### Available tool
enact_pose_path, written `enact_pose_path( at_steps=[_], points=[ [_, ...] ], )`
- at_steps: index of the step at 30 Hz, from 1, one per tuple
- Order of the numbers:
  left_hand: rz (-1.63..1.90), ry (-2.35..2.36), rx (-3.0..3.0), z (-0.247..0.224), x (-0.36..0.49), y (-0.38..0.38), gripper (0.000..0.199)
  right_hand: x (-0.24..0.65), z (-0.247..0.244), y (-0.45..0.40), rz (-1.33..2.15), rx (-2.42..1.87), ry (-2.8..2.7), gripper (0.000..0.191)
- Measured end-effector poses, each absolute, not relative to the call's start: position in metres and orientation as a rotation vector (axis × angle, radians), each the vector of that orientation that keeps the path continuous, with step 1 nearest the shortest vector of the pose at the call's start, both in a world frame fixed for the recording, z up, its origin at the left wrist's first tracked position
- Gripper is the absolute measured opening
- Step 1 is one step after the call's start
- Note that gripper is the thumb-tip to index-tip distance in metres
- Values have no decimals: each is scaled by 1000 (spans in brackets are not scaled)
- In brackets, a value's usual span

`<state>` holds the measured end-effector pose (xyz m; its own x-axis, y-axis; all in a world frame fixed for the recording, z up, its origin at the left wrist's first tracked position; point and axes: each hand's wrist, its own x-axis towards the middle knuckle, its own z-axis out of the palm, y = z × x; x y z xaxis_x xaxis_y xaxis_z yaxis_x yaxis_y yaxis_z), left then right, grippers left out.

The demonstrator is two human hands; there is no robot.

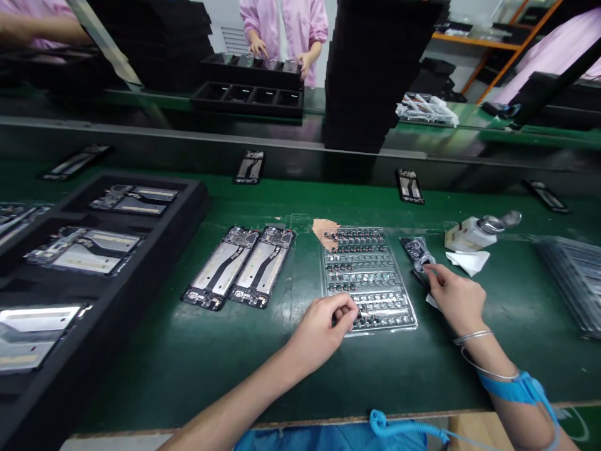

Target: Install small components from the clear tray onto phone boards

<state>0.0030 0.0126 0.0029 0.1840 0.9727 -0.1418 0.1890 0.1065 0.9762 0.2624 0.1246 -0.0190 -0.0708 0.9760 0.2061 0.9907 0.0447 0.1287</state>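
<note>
My left hand point(326, 321) is closed in a pinch over the lower left of a clear plastic tray point(402, 294). Whatever its fingertips hold is too small to make out. Rows of tiny dark electronic parts point(359, 238) sit in the tray, thickest in its far rows. To the right of it, my right hand point(456, 299) has its fingers drawn together at a small clear bag point(416, 250) with dark contents; what they grip is unclear. Left of the tray lie two opened phone bodies side by side, one phone point(218, 269) partly against the other phone point(263, 268).
A black foam tray point(188, 207) with several phone bodies fills the left. On the right stand a white bottle point(469, 235) with a metal top, a white tissue point(469, 262) and stacked clear trays point(573, 282). Phones lie along the far strip. Across it, a person in pink point(286, 31) handles black trays.
</note>
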Motion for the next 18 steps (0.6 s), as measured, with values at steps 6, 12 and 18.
enact_pose_path(
  at_steps=[6,12,18],
  points=[
    [907,1218,1286,2,3,12,19,262,-19,126,-354,-2076,-2274,30],
    [966,1100,1044,3,1,15,16,249,-7,107,-45,-1840,-2035,26],
    [1019,1076,977,4,-1,17,16,191,16,56,790,-1323,-2017,16]
  ],
)
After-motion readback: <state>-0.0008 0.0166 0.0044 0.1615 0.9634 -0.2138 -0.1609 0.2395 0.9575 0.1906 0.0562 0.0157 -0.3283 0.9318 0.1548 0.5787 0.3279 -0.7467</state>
